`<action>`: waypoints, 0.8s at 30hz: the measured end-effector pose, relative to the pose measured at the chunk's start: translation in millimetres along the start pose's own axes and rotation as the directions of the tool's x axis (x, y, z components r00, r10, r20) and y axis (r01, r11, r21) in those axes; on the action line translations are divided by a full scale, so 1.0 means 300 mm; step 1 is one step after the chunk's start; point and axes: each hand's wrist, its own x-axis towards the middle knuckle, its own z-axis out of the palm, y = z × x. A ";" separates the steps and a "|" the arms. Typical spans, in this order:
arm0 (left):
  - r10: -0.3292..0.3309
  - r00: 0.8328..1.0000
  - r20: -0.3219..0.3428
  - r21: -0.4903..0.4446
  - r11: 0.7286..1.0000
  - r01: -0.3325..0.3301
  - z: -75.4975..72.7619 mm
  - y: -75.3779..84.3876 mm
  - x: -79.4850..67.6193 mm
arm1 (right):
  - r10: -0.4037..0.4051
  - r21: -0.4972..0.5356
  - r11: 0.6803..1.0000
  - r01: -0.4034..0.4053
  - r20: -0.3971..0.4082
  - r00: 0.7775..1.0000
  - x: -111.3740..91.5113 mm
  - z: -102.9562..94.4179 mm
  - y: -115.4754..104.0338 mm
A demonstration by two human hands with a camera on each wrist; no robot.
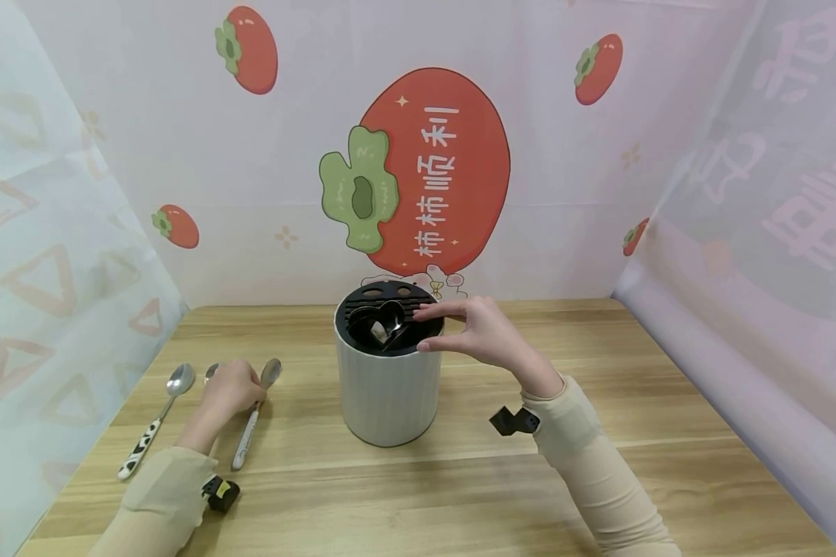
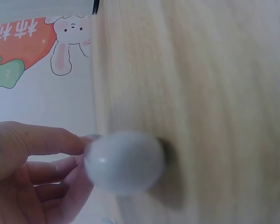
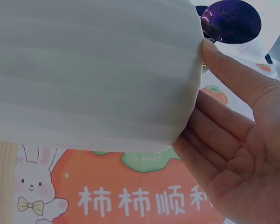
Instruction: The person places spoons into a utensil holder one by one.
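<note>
My left hand [image 1: 231,387] pinches the neck of a metal spoon [image 1: 246,441] with a pale patterned handle, low over the table's left side. In the left wrist view the rounded white handle end [image 2: 125,162] looms blurred in front of the fingers [image 2: 56,140]. Behind that hand, a second spoon's bowl [image 1: 211,371] peeks out, the rest of it hidden. My right hand [image 1: 484,334] touches the top rim of a white ribbed holder [image 1: 388,398], thumb and fingers spread apart. Dark glossy oval pieces [image 1: 392,316] stick up from the holder; one [image 3: 231,22] shows purple in the right wrist view.
Left of my left hand lies a spoon with a black-and-white spotted handle [image 1: 142,445]. The holder carries a black slotted insert [image 1: 390,291] and stands mid-table on the wooden tabletop [image 1: 404,510]. A printed cloth backdrop [image 1: 286,155] rises behind and at both sides.
</note>
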 end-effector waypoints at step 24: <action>-0.014 0.999 -0.034 -0.052 0.999 0.013 -0.039 0.019 -0.016 | -0.013 -0.005 1.000 0.013 -0.007 1.000 -0.001 0.002 0.001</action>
